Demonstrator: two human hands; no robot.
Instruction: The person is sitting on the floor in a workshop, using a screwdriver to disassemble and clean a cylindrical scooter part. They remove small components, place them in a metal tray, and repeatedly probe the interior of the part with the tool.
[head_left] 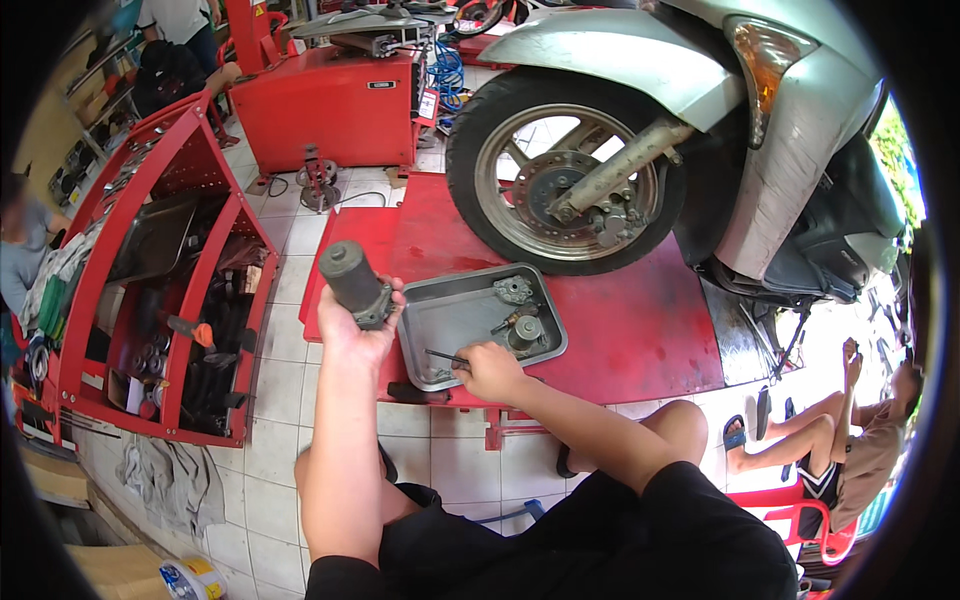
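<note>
A grey cylindrical metal part (348, 275) is leaning slightly, its round end pointing up, in the person's left hand (355, 328), whose fingers are wrapping around its lower portion. It is appearing just beside the left edge of a metal tray (432, 318). The right hand (492, 372) is reaching over the tray's near side, its fingers grasping a thin dark tool (440, 355); whether the tip is touching the tray, one cannot tell. Inside, a flat metal piece (514, 289) and a shorter cylindrical part (525, 333) are lying toward the right. The tray is resting on a red platform (635, 345), where a scooter's front wheel (478, 190) is standing just beyond. Leftward, a red rack (243, 222) is holding assorted items.
</note>
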